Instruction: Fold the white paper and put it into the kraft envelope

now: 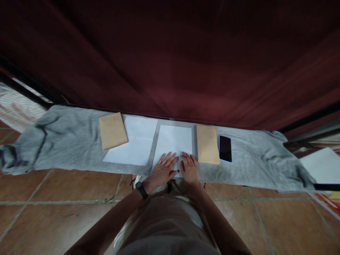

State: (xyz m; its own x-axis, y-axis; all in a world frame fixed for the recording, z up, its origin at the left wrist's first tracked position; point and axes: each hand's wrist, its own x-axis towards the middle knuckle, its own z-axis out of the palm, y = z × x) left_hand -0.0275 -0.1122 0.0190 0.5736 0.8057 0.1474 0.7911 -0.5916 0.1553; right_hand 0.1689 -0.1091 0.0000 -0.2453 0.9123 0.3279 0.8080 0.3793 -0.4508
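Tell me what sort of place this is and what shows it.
Likely a makeshift work spot, perhaps in a home, though I cannot be sure: a wrinkled grey cloth spread as a work surface, a white paper sheet under the hands, and a tiled floor below.

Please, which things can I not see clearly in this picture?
Head view:
White sheet: near part partly covered by the left hand and right hand.
White paper on the left: partly hidden under brown paper.
Watch: too small and dark to read.
Red-and-yellow thing: cut off by the right edge.
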